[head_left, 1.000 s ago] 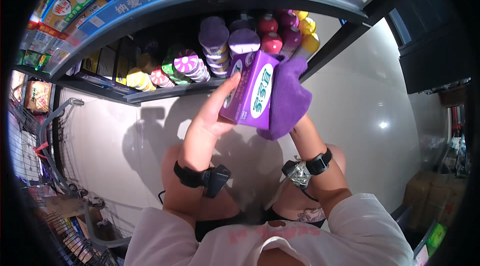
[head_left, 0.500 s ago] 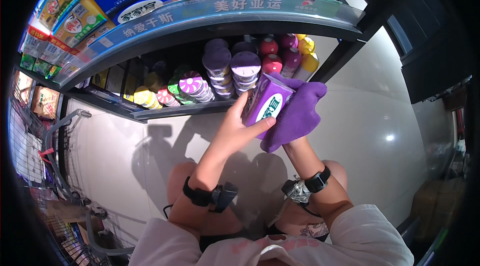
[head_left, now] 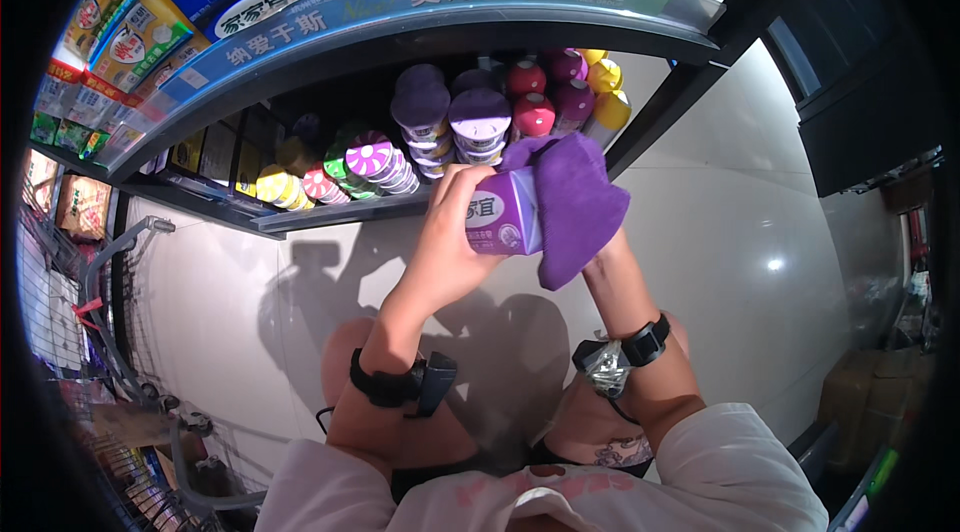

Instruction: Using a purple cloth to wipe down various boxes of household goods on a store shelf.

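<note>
My left hand [head_left: 447, 240] is wrapped round a purple box-shaped soap pack [head_left: 505, 219], gripping it by its left side in front of the lower shelf. A plush purple cloth [head_left: 582, 207] covers most of my right hand [head_left: 603, 260], whose fingers are hidden. The cloth is draped from that hand and lies against the pack's right end. Only the wrist and the heel of my right hand show below the cloth.
A dark shelf unit with a clear-fronted edge [head_left: 440, 4] stands ahead. Soap packs [head_left: 258, 7] fill its upper level; purple-lidded tubs [head_left: 480, 117] and red-capped bottles [head_left: 534, 114] stand below. A wire trolley [head_left: 95, 302] is at left, a brown carton [head_left: 868, 402] at right.
The soap pack has turned from a steep tilt to nearly level and shifted left. My left fingers have moved round it, and the cloth has moved left to its right end.
</note>
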A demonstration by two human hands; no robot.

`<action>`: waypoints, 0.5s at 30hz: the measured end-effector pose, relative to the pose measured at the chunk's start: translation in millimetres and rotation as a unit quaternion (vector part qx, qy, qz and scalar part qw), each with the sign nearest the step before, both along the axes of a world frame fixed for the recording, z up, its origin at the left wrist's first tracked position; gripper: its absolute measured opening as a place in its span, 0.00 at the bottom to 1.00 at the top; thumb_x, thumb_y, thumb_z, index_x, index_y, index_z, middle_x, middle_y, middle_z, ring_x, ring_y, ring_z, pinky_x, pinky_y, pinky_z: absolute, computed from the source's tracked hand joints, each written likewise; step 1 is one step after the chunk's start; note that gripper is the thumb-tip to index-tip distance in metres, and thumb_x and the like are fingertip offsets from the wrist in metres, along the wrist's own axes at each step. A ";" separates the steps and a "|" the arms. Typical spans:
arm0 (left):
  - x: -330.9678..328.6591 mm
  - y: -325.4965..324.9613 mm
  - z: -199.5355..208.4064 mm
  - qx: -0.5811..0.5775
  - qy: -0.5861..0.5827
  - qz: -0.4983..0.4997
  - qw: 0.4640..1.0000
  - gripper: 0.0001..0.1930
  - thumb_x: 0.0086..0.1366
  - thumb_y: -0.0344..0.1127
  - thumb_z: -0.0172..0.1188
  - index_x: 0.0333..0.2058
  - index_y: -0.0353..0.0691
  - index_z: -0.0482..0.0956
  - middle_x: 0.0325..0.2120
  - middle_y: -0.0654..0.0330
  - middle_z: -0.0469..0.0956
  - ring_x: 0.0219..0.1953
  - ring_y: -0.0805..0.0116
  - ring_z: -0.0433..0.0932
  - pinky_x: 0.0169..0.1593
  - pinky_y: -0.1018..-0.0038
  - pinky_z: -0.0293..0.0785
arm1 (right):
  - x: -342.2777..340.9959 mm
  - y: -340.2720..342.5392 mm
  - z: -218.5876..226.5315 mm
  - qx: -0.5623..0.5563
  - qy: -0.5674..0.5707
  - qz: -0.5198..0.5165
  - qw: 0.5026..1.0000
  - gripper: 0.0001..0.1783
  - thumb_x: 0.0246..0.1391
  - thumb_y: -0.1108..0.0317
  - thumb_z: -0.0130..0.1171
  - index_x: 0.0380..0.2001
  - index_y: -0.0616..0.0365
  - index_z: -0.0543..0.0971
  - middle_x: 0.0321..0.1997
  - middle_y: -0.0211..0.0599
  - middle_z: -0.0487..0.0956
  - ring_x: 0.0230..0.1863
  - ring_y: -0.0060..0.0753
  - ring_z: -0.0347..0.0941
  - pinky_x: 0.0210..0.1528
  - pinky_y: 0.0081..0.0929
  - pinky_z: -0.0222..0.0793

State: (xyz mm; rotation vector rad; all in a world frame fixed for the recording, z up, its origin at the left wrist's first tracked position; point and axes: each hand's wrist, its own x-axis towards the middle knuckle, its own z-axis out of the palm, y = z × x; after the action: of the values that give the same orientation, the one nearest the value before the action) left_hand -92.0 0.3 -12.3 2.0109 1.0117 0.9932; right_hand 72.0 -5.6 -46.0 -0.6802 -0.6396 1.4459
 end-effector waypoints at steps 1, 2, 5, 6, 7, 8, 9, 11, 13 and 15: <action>2.8 -1.1 2.8 0.005 -0.005 -0.006 1.000 0.32 0.33 0.25 0.64 0.41 0.38 0.62 0.36 0.57 0.63 0.41 0.61 0.66 0.45 0.73 0.62 | 4.5 0.8 -3.4 0.016 0.046 -0.006 0.999 0.16 0.50 0.69 0.49 0.44 0.60 0.66 0.40 0.34 0.70 0.38 0.25 0.69 0.40 0.21 0.68; 4.6 -1.6 2.5 0.002 -0.006 -0.007 1.000 0.32 0.33 0.25 0.64 0.41 0.38 0.62 0.36 0.57 0.63 0.41 0.61 0.66 0.45 0.73 0.62 | 7.6 1.5 -5.7 0.014 0.045 -0.007 0.999 0.16 0.50 0.69 0.49 0.44 0.60 0.66 0.40 0.34 0.70 0.38 0.25 0.69 0.40 0.21 0.68; 5.9 -2.8 0.6 -0.011 -0.047 -0.022 0.999 0.32 0.32 0.25 0.64 0.42 0.38 0.62 0.36 0.57 0.63 0.41 0.60 0.66 0.46 0.73 0.61 | 8.6 2.0 -3.8 -0.041 0.063 -0.023 0.997 0.18 0.48 0.69 0.52 0.44 0.60 0.66 0.40 0.33 0.70 0.39 0.24 0.69 0.41 0.22 0.67; 5.4 -2.9 -0.7 -0.015 -0.045 -0.020 0.999 0.32 0.32 0.25 0.64 0.42 0.38 0.62 0.36 0.57 0.63 0.41 0.60 0.66 0.46 0.73 0.61 | 6.3 -1.1 1.7 -0.044 0.065 -0.022 0.997 0.18 0.48 0.69 0.52 0.44 0.60 0.66 0.40 0.33 0.70 0.39 0.24 0.69 0.41 0.22 0.67; 5.0 -2.6 -2.2 -0.009 -0.040 0.000 0.999 0.32 0.32 0.24 0.64 0.42 0.38 0.62 0.36 0.57 0.63 0.41 0.60 0.66 0.45 0.74 0.61 | 3.3 -5.4 8.5 -0.028 -0.061 0.008 0.998 0.19 0.47 0.69 0.52 0.45 0.60 0.66 0.40 0.33 0.70 0.39 0.24 0.68 0.41 0.21 0.66; 4.3 -1.9 -3.8 -0.003 -0.035 0.021 0.999 0.32 0.32 0.23 0.63 0.42 0.38 0.62 0.36 0.57 0.63 0.41 0.60 0.66 0.45 0.74 0.61 | 0.9 -7.8 11.1 -0.011 -0.185 0.038 0.982 0.20 0.47 0.69 0.53 0.45 0.59 0.66 0.41 0.33 0.69 0.40 0.23 0.67 0.41 0.20 0.66; 4.4 0.1 -5.3 0.018 -0.015 0.027 0.999 0.31 0.33 0.22 0.62 0.41 0.38 0.63 0.34 0.57 0.63 0.39 0.60 0.66 0.44 0.74 0.61 | 1.4 -7.2 8.8 0.059 -0.233 0.056 0.969 0.22 0.46 0.69 0.53 0.46 0.58 0.64 0.42 0.32 0.69 0.41 0.22 0.66 0.42 0.19 0.64; 2.6 4.1 -5.2 0.026 0.006 0.030 0.999 0.30 0.33 0.21 0.61 0.41 0.38 0.63 0.34 0.57 0.63 0.39 0.59 0.66 0.44 0.74 0.61 | 4.1 -3.3 8.7 0.049 -0.221 0.067 0.972 0.22 0.47 0.69 0.53 0.47 0.58 0.64 0.42 0.33 0.69 0.42 0.23 0.66 0.42 0.20 0.64; 3.2 2.1 -3.6 0.013 0.002 0.022 1.000 0.30 0.33 0.22 0.62 0.41 0.38 0.63 0.34 0.57 0.63 0.39 0.60 0.66 0.44 0.74 0.62 | 2.7 -5.2 1.9 -0.015 -0.076 0.044 0.996 0.20 0.49 0.69 0.50 0.47 0.58 0.65 0.41 0.33 0.69 0.42 0.24 0.66 0.42 0.20 0.65; 4.5 1.1 -2.0 0.003 -0.019 0.016 1.000 0.31 0.33 0.22 0.62 0.41 0.38 0.63 0.34 0.57 0.63 0.39 0.61 0.66 0.44 0.74 0.62 | 4.3 -2.7 -1.8 -0.019 -0.053 0.012 0.998 0.19 0.50 0.69 0.49 0.47 0.58 0.65 0.41 0.33 0.69 0.42 0.24 0.67 0.42 0.20 0.66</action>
State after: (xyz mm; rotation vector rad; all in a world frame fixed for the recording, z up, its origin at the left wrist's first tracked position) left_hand -87.5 1.3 -14.3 1.9801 1.0243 1.0478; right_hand 76.4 -8.3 -47.9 -0.7859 -0.7066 1.4530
